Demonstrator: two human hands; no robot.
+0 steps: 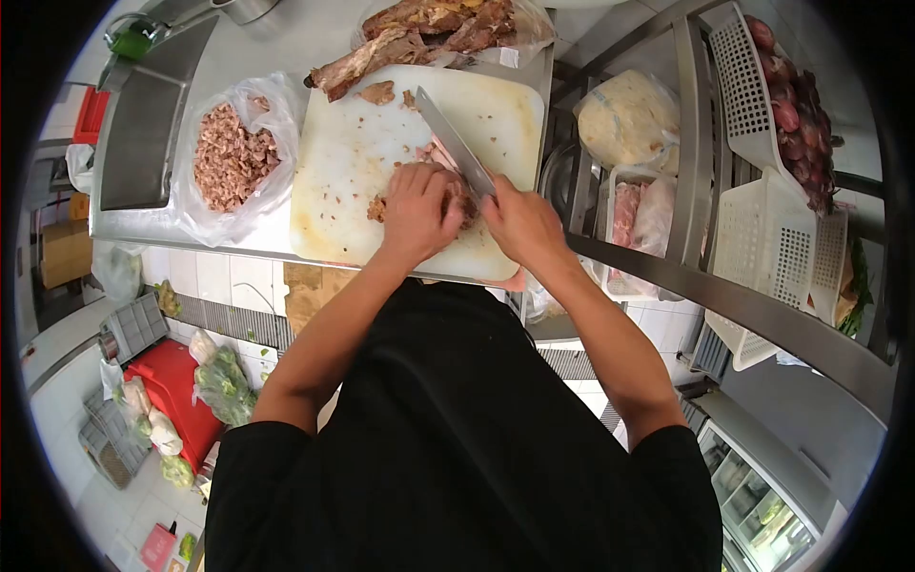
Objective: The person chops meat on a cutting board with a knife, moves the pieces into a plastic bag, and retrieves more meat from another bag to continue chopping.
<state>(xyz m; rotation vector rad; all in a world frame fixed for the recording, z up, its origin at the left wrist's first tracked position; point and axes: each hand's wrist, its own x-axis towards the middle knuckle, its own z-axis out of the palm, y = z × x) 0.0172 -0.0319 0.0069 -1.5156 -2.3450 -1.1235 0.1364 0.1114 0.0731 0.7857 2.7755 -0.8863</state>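
Note:
My right hand [522, 224] is closed around the handle of a large kitchen knife [450, 135], its blade angled up and left across the white cutting board [329, 205]. Fingers bent, my left hand [419, 212] presses down on a piece of meat [467, 202] just left of the blade. Most of that piece is hidden under the fingers. Small meat scraps [377, 92] lie scattered over the board. At its far edge rest big browned meat pieces with bone [410, 48], partly on a plastic bag.
Left of the board, a clear plastic bag holds diced meat [233, 157] beside a metal sink [152, 133]. A metal rack [686, 143] on the right carries a bagged pale mass [629, 119] and white baskets [753, 224]. A red bin [181, 391] stands at lower left.

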